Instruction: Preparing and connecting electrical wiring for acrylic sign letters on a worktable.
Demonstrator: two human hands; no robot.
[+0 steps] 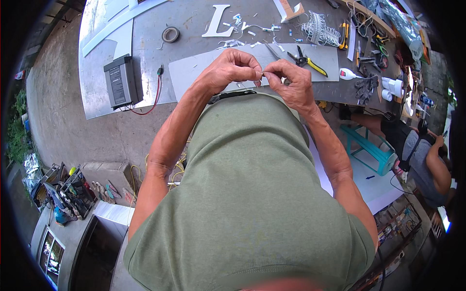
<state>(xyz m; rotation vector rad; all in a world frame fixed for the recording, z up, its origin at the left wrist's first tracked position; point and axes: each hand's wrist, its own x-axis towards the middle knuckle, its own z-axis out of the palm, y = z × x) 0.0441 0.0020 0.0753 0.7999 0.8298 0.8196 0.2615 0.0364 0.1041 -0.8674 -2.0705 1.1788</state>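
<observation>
A: Hands first. What do they hold?
B: Left hand (236, 69) — thumb and forefinger pinched, no gap I can see, on a thin strand (263, 74). Too small to say what it's made of.
A: Right hand (293, 83)?
B: Thumb and forefinger also closed to a pinch, at the same strand; other fingers curled in. The fingertips of both hands nearly meet.
A: Where is the strand?
B: Between the two hands, in front of the torso, over the near edge of a pale flat sheet (182, 75) on the workbench (155, 53).
A: Nearby?
B: Yellow-handled pliers (318, 68) on the sheet, just beyond the right hand. Farther back, a white cut-out letter (217, 22), a heap of white modules on wire (320, 31), a tape roll (170, 34).
A: Left end?
B: Black box (119, 82) with a red lead (158, 94) running from it.
A: Right side?
B: Grey gloves (364, 89) near the bench edge; lower, a co-worker (422, 160) beside a teal stool (376, 157).
</observation>
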